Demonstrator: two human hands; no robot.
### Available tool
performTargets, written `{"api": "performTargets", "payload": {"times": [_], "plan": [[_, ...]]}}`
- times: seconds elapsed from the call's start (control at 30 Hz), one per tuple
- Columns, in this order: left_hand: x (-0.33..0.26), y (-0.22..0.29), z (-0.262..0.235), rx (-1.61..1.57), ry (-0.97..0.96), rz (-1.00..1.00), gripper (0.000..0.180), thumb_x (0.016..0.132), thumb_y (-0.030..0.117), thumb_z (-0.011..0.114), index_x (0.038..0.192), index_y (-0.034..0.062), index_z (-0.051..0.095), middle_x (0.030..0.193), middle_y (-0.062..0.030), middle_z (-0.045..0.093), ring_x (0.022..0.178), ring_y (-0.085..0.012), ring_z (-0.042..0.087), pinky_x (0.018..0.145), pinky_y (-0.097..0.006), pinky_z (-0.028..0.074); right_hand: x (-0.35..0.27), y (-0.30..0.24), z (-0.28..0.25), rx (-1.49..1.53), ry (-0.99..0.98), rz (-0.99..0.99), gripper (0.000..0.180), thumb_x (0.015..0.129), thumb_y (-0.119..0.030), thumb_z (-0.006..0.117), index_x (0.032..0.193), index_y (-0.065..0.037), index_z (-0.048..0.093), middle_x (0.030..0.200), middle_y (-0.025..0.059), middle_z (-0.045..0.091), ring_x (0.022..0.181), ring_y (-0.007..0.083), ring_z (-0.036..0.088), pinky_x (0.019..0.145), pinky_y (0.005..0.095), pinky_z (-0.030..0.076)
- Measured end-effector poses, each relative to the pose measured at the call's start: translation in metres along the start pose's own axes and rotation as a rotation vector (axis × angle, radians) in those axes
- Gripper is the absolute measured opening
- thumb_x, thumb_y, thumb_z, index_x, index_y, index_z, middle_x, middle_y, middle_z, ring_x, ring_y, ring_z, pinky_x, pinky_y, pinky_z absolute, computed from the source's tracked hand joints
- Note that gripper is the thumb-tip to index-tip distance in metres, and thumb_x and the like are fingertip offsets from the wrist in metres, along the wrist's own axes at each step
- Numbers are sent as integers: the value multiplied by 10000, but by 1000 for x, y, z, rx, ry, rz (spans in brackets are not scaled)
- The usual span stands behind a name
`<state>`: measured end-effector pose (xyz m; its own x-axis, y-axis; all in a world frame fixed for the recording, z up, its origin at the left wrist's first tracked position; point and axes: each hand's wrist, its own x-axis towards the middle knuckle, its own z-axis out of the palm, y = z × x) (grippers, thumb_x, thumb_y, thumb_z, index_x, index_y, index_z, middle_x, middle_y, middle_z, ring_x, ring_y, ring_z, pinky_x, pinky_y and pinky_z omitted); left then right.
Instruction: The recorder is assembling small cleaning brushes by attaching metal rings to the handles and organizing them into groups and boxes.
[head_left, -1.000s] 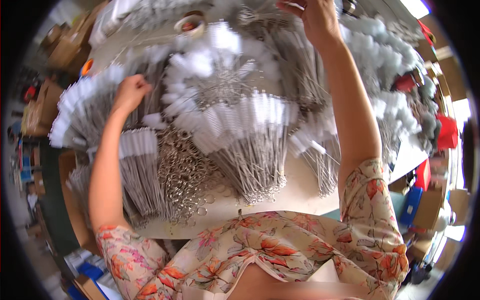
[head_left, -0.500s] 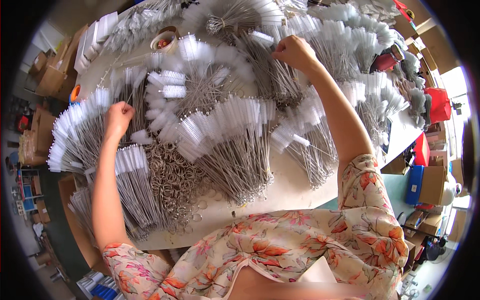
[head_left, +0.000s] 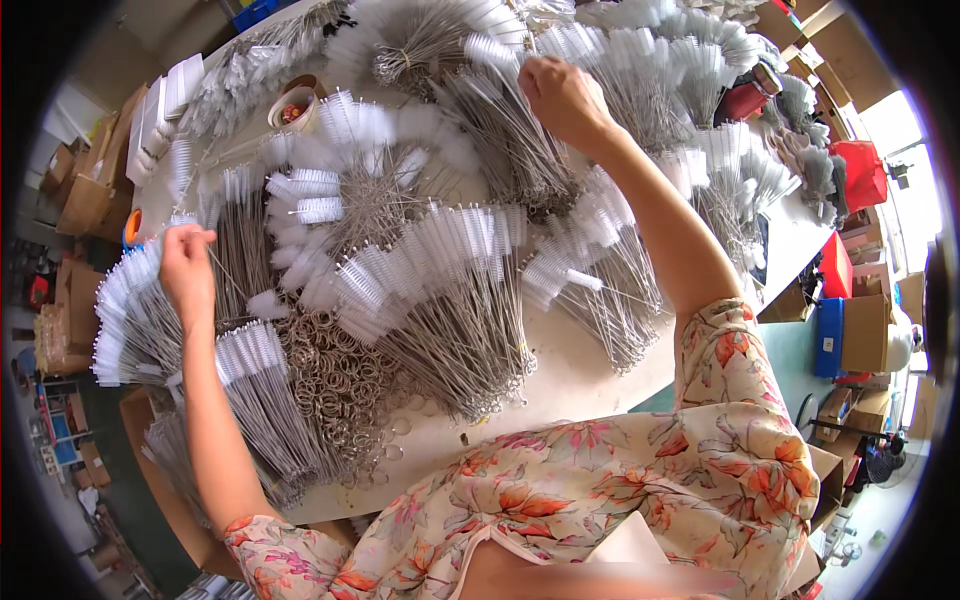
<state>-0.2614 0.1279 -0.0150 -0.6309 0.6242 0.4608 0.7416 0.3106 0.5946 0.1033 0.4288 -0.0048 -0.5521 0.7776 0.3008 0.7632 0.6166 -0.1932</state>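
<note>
Bundles of bottle brushes with white bristle heads and thin wire stems cover the table. At the left, my left hand is closed above a fanned pile of brushes. A white bristle head stands just above it and seems to belong to a brush in its fingers; the grip itself is partly hidden. Farther off, right of the middle, my right hand pinches a single brush whose bristle head points left. Below this hand lies a bundle of brushes with heads toward the back.
A heap of metal rings lies near the front edge, beside a large brush bundle. A round tub with small reddish things, white boxes and an orange ring are at the back left. Cardboard boxes flank the table.
The view has shifted, so the table sits more to the left. My right hand has lifted away toward the back with its brush. My left hand has moved left, and a bristle head now shows above it.
</note>
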Motion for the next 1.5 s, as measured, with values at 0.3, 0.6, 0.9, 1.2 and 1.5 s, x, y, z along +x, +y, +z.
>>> {"api": "performTargets", "payload": {"times": [0.3, 0.6, 0.9, 1.2, 1.5], "plan": [[-31, 52, -51, -511, -83, -367, 272, 927, 219, 473, 1090, 33, 586, 661, 67, 410, 442, 24, 239, 365, -163, 156, 37, 107, -27, 49, 204, 88, 257, 794, -336, 596, 861, -92, 640, 754, 62, 632, 696, 179, 615, 640, 290, 477], [-105, 72, -69, -906, -240, -416, 288, 912, 228, 505, 964, -35, 609, 698, 23, 463, 569, -25, 378, 464, -192, 321, 40, 133, -40, -20, 306, 206, 267, 745, -357, 650, 855, -115, 676, 763, 55, 662, 703, 183, 627, 654, 303, 480], [-164, 194, -25, -821, -221, -96, 214, 890, 82, 517, 1091, 43, 578, 647, 26, 520, 499, -8, 430, 435, -156, 348, -106, -110, -85, 1705, -221, -217, 195, 919, -187, 436, 976, -33, 542, 932, 67, 579, 836, 184, 576, 728, 323, 499], [-221, 180, 11, -593, 290, 433, 164, 836, -47, 535, 991, -13, 493, 843, -88, 531, 739, -160, 584, 642, -243, 485, -232, -141, -39, 1448, -150, -80, 344, 880, -326, 543, 994, -15, 635, 1040, 61, 585, 968, 163, 529, 910, 295, 369], [-301, 162, 22, -373, 85, 588, 268, 696, -10, 681, 942, 47, 590, 983, -85, 537, 807, -230, 587, 624, -329, 497, -273, -138, -11, 2364, -644, 474, 163, 922, -177, 464, 951, -36, 540, 751, -2, 567, 625, 84, 489, 621, 220, 428]]}}
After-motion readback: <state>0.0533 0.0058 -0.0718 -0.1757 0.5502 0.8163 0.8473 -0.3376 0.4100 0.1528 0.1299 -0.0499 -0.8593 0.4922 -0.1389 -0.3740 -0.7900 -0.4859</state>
